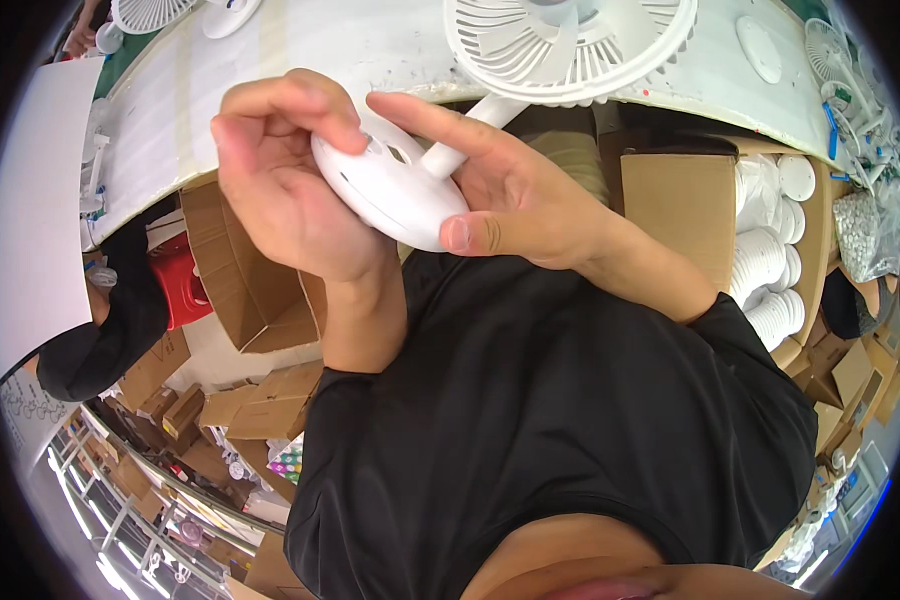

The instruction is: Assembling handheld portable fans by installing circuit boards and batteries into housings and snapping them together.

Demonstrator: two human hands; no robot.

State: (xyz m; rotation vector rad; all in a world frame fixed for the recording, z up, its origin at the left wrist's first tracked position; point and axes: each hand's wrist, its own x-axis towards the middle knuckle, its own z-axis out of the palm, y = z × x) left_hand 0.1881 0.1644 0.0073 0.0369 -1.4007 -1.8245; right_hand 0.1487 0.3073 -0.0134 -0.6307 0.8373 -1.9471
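I've got the left hand (295, 190) cupping the white base's (382, 196) left side, right hand (540, 200) clasping its right, stem (450, 152) by that palm. Slip risk, I judge: smooth shell, fan head (560, 50) beyond the base levering it. Palms face inward, forearms angle up to the base. Table (400, 50) beyond.

A plain black shirt (560, 410), faintly sheened and softly creased, spreads around five o'clock, its rounded neckline (570, 508) below. The left sleeve (320, 445) sits toward seven o'clock, the right sleeve (760, 365) near four, both short and loose. The right grip (530, 195) shows a short, rounded thumbnail (459, 234).
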